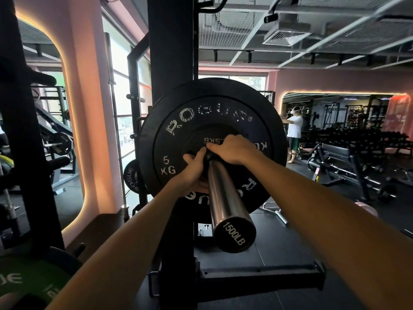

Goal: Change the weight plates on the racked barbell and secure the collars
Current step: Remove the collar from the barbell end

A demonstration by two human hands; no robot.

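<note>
The chrome barbell sleeve points toward me, its end cap marked 1500LB. On it sit a large black plate, a black 5 KG ROGUE plate in front of it, and a small black plate marked in KG at the hub. A black collar sits on the sleeve against the small plate. My left hand grips the collar from the left and below. My right hand grips it from the top right. Much of the collar is hidden by my fingers.
A black rack upright stands behind the plates, its base below the sleeve. A green plate sits at lower left, another ROGUE plate on a storage peg. Benches and dumbbell racks fill the right; a person stands there.
</note>
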